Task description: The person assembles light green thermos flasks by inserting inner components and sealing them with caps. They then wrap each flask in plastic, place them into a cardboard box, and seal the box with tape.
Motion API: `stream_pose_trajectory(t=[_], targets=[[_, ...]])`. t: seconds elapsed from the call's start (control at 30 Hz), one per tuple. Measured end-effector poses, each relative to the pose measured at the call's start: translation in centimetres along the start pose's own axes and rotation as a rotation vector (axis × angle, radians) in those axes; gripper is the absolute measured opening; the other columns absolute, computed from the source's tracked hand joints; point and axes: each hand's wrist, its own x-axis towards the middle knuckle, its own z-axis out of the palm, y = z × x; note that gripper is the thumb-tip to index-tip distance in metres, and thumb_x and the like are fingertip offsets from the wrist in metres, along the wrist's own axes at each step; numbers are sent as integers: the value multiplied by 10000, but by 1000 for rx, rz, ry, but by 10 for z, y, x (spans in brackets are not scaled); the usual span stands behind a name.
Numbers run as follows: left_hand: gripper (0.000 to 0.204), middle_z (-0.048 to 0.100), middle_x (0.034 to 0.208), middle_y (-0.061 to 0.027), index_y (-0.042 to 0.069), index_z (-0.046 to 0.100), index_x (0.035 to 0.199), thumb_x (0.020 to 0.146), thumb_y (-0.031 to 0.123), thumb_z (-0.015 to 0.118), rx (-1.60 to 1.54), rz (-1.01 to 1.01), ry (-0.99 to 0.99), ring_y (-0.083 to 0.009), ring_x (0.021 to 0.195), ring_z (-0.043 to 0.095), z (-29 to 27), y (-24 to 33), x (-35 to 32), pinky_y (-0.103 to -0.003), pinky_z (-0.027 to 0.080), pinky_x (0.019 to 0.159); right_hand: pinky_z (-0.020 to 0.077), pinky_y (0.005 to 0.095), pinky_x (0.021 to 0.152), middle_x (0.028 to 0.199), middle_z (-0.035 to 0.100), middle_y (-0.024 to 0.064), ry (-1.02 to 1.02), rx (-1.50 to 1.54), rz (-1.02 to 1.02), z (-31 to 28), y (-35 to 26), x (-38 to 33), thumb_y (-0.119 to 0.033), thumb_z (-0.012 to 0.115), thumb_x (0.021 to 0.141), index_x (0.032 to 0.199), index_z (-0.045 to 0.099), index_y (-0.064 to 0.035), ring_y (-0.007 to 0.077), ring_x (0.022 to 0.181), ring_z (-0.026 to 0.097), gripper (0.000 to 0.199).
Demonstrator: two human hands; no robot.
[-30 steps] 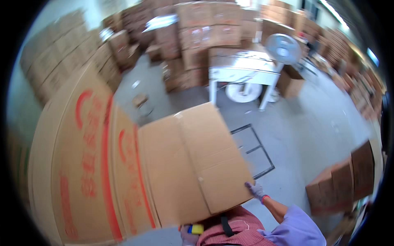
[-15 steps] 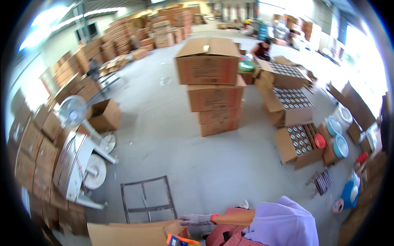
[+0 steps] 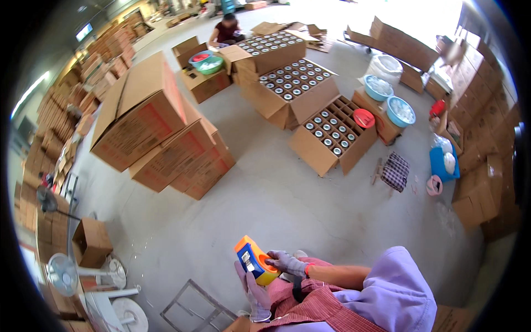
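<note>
My gloved right hand [image 3: 286, 263] is closed round the orange handle of a boxy orange-and-blue hand-held device [image 3: 247, 259]. A pale label or small screen shows on the device's blue side; its exact kind I cannot make out. Just below and left of it, my gloved left hand [image 3: 258, 296] has its fingers stretched out along the device's lower end, the thumb close to or touching the blue side. Both hands are in front of my red checked apron [image 3: 332, 312]. At the lower edge, a bit of brown cardboard [image 3: 238, 325] shows beside my left wrist.
Stacked cartons [image 3: 138, 122] stand ahead on the left. Open cartons of cans [image 3: 332, 130] stretch to the right, near blue basins [image 3: 401, 110] and a checked stool [image 3: 395, 171]. A metal frame [image 3: 193, 307] and fans [image 3: 62, 274] are lower left. A co-worker [image 3: 227, 32] crouches far back.
My view has turned to the right. The orange-and-blue device has come up from the lower edge into full sight. My right hand has moved from the open carton onto its handle; my left hand has appeared.
</note>
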Motion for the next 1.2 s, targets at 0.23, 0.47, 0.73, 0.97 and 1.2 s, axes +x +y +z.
stream_pose_trajectory(t=[0.23,0.47,0.73,0.97,1.2], targets=[[496,542,1256,-103,-30,380,1429,1028,257,440,286,-183,-209,-187,1145,514,17,-20,89,-303,414,995,486,385,952,1158,655,202,394,-149,-11,-36,-1,-3,-353,534,967,1262,553,19,289,1099,633,475],[533,573,1200,-139,-23,350,1432,996,234,519,625,-153,-406,-199,1070,552,52,-43,159,-325,462,927,469,371,988,1242,627,172,412,-17,-58,-81,1,-5,-317,537,986,1272,564,6,286,1139,611,432],[648,494,1324,-115,59,235,1505,952,182,549,716,-292,-752,-214,1206,488,155,-139,256,-336,398,1037,496,325,737,920,604,118,942,117,132,-218,157,-55,-229,563,934,1046,637,1,231,780,571,267],[423,593,1308,-73,82,512,1405,985,133,518,594,-365,-928,-154,1215,529,304,-160,409,-294,401,1046,367,405,459,524,538,49,788,397,544,-359,210,-66,-366,526,910,623,615,-49,184,498,482,437],[279,711,884,-107,63,725,995,802,32,526,819,36,-946,-185,817,672,440,-246,679,-311,534,784,526,378,577,853,692,85,931,874,501,-447,158,12,-436,614,922,959,668,-48,219,660,651,393]])
